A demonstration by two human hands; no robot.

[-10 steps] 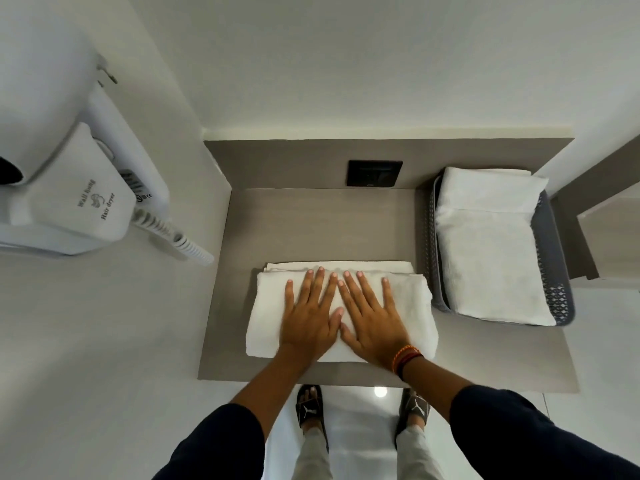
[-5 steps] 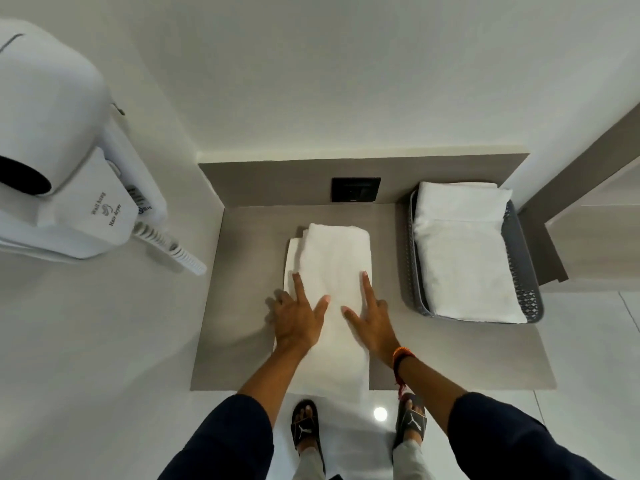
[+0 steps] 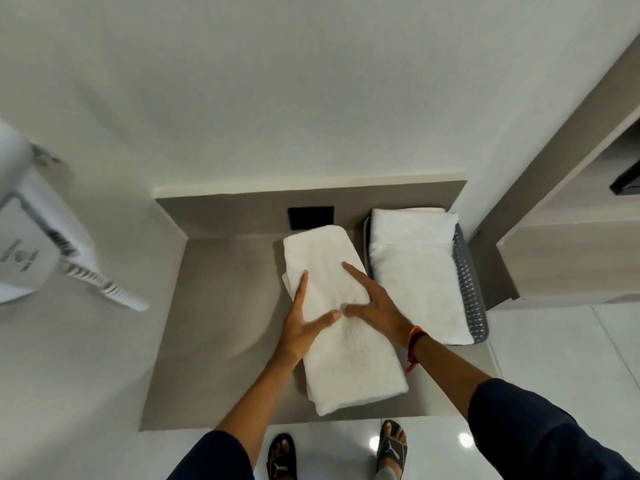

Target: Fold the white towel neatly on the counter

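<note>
**2 hands flat on the towel, long fold lying on the counter**

2 hands down, and here is how it sits. The folded white terry towel lies as a long narrow strip on the grey-brown matte counter, running from near the back panel to the front edge, slightly angled, its near end toward the right. My left hand lies along the strip's left side, index finger stretched up the edge, thumb reaching across onto the cloth. My right hand mirrors it on the right side, index finger pointing up over the towel, thumb turned inward. The 2 thumb tips almost meet at the strip's middle. Both hands are spread wide and pressing flat; neither is gripping or pinching anything.

Just beside the towel on the right, a grey perforated plastic basket holds a stack of folded white towels. A black rectangular wall socket sits on the back panel, just above the towel's far end. A red-orange thread bracelet wraps my right wrist. On the left wall hangs a white wall-mounted hair dryer with its coiled cord.
</note>
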